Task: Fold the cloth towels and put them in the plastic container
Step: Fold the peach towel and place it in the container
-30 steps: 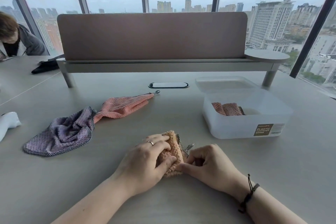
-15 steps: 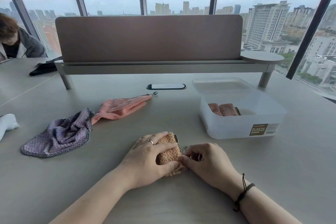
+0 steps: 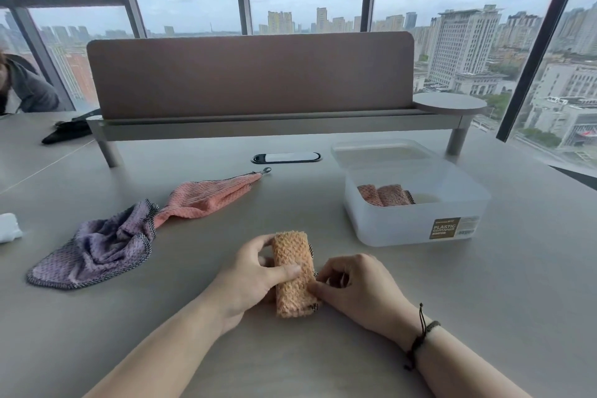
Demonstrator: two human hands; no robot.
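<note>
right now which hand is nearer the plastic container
Right. The right hand pinches the folded orange towel's right edge, on the plastic container's side; the left hand grips the towel's left side, farther away.

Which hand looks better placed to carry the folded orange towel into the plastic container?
Probably the left hand: its thumb and fingers already wrap the orange towel. The right hand is closer to the container, but it only pinches the towel's edge.
</note>
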